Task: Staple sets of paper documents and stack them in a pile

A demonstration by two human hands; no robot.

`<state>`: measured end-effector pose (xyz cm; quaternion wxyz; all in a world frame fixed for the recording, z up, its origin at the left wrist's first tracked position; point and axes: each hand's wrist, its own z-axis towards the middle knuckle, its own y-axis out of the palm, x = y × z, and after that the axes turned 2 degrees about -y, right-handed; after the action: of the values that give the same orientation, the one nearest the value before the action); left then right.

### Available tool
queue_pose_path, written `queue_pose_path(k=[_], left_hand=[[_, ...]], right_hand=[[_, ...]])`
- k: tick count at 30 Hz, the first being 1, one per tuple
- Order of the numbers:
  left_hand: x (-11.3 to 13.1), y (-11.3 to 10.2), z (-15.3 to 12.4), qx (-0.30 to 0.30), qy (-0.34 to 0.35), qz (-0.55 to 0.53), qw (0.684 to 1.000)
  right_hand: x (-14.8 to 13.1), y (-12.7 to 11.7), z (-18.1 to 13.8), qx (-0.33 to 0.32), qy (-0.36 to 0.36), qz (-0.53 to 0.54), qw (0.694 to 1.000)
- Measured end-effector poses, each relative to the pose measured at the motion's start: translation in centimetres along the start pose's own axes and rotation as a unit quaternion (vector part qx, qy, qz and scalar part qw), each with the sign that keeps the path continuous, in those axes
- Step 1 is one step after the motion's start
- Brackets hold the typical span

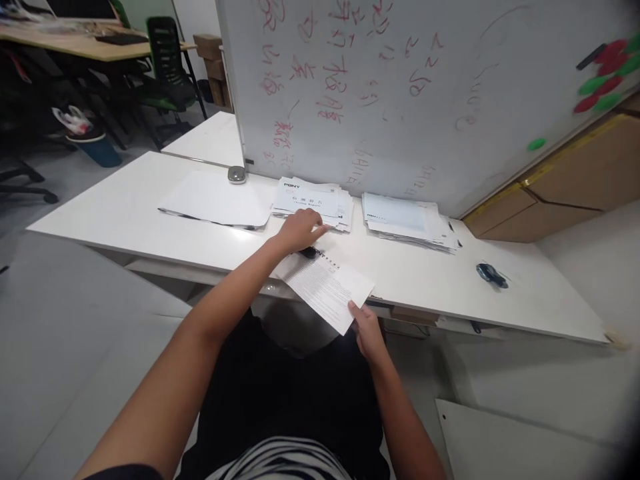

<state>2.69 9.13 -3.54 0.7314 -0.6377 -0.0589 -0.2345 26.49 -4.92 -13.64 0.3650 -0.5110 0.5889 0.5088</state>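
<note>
My right hand [369, 330] pinches the near right corner of a printed sheet of paper [325, 283], which slopes over the table's front edge. My left hand [299, 232] reaches to the front edge of a stack of reports [310, 197] with light blue covers. Its thumb and fingers look apart, and the fingertips lie at the stack's edge. Just below that hand a small black object [309, 253] sits at the sheet's far end, partly hidden, so its kind is unclear.
Another paper stack [400, 217] lies to the right on the white table [530, 313]. Blank white sheets [215, 197], a pen [205, 219] and a grey rounded device [237, 175] lie left. A dark object [493, 275] rests far right. Behind stands a whiteboard [320, 147].
</note>
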Motion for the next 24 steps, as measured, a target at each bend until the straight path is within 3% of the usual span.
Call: queue_pose_path(k=[3,8,12,17,22,24], left_hand=[[0.3,1.7,1.1,-0.085,-0.006,0.063,0.994],[-0.5,3.4,0.9,-0.068,0.035,0.074,0.994],[-0.8,3.2,0.9,-0.073,0.022,0.057,0.995],[-1.0,2.8,0.7,-0.058,-0.009,0.022,0.998],[-0.9,1.3,0.3,-0.041,-0.044,-0.133,0.989],[-1.2,0.4,-0.3,0.014,-0.035,-0.194,0.980]], right_hand=[[0.5,-0.6,-0.2,-0.042,0.031,-0.045,0.998],[1.1,-0.8,-0.1,-0.025,0.043,-0.061,0.997],[1.6,0.3,-0.7,-0.008,0.083,-0.027,0.996],[1.2,1.8,-2.2,-0.039,0.096,0.038,0.994],[0.1,2.3,-3.7,-0.164,0.116,0.065,0.977],[0.2,2.2,-3.7,-0.149,0.116,0.048,0.981]])
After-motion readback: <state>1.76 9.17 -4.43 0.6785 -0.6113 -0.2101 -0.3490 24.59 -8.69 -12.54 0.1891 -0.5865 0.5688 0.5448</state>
